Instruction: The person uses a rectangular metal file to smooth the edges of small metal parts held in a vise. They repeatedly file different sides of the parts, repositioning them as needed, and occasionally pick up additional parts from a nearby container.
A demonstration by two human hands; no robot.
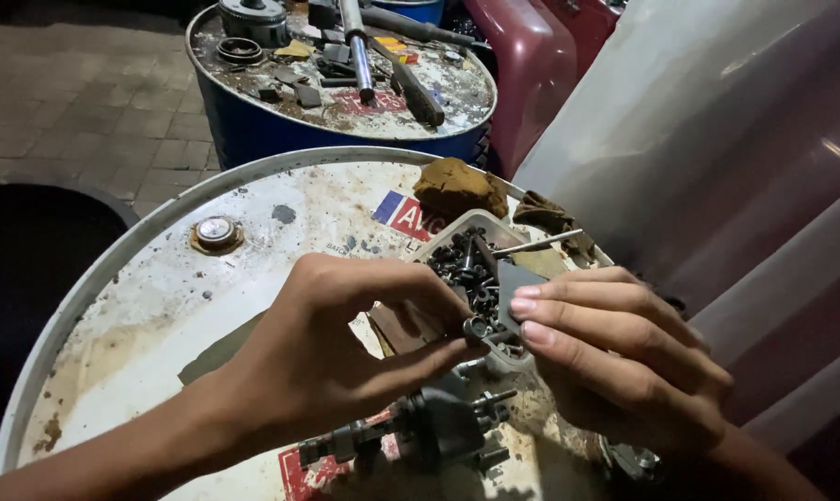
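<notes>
Left hand [346,343] is closed narrow, thumb and forefinger pinching a small dark nut [476,327] at their tips. Right hand [615,357] meets it from the other side, fingers held flat and close together; the tips touch or nearly touch the nut, and a flat grey piece [515,283] stands just behind them — whether the right hand grips that piece cannot be told. The nut sits above the near rim of a pale plastic tub [494,225] filled with dark bolts and fasteners [466,264], a thin metal rod [536,243] lying across its far side.

Judgement: the step in hand appears to be fitting or sorting one fastener. It is best done low over the tub, so a dropped part falls among the others and not onto the drum top [160,306].

Just below the hands, near the front edge of the drum top, lies a dark mechanical assembly [429,429] with protruding studs. A brown rag [457,186] rests at the far edge — beyond it, a blue drum [253,130] carrying tools.
</notes>
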